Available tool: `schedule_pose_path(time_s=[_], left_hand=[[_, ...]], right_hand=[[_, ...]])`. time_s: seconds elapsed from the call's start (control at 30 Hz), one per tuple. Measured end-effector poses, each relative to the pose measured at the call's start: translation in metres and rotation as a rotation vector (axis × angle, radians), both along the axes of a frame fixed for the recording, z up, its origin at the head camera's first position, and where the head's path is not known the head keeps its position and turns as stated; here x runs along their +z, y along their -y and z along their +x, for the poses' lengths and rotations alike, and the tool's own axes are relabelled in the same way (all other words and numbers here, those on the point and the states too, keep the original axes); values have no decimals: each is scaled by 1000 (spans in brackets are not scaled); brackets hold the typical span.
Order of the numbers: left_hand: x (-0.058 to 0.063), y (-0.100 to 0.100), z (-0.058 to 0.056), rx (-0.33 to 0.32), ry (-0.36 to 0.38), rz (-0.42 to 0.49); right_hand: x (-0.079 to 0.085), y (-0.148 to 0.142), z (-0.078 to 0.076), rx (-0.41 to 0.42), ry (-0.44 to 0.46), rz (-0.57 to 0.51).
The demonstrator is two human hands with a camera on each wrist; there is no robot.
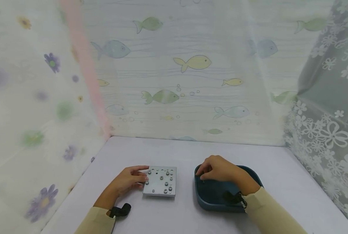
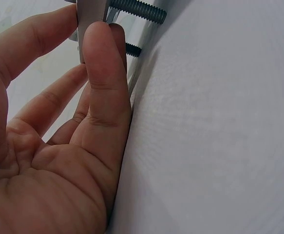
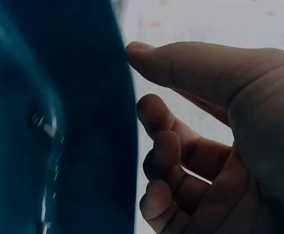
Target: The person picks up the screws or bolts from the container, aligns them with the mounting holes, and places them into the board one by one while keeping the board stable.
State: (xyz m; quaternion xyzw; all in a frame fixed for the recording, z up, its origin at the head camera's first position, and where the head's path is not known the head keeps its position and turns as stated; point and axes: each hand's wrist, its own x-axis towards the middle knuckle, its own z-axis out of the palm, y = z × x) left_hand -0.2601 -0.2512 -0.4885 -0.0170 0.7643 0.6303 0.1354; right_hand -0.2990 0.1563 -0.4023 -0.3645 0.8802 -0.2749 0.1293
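Note:
A square metal plate (image 1: 160,181) with several socket-head screws in its top lies on the table. My left hand (image 1: 129,181) holds the plate by its left edge, fingertips on the upper face and against the side and underside. Threaded screw shanks (image 2: 141,10) stick out beneath the plate in the left wrist view. My right hand (image 1: 219,168) reaches into a dark blue tray (image 1: 218,206), fingers bent downward. Its thumb (image 3: 195,63) and index fingertip are apart in the right wrist view, with nothing visible between them. A small shiny piece (image 3: 44,126) shows in the tray, too blurred to identify.
The white table (image 1: 185,216) carries the plate on the left and the tray on the right. Fish-patterned curtain (image 1: 191,97) hangs behind, with flowered curtain (image 1: 45,130) on the left and lace-patterned fabric (image 1: 332,139) on the right.

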Motion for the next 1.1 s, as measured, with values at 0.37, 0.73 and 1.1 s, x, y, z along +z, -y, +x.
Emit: schedule_pose_path(time_s=[0.37, 0.73, 1.1], left_hand=[[-3, -1, -2, 2, -6, 5], [-2, -2, -1, -6, -1, 7], [2, -1, 0, -16, -6, 20]], right_hand=[[-7, -13, -10, 44, 96, 97], [-24, -9, -17, 40, 43, 183], [-28, -4, -15, 28, -117, 276]])
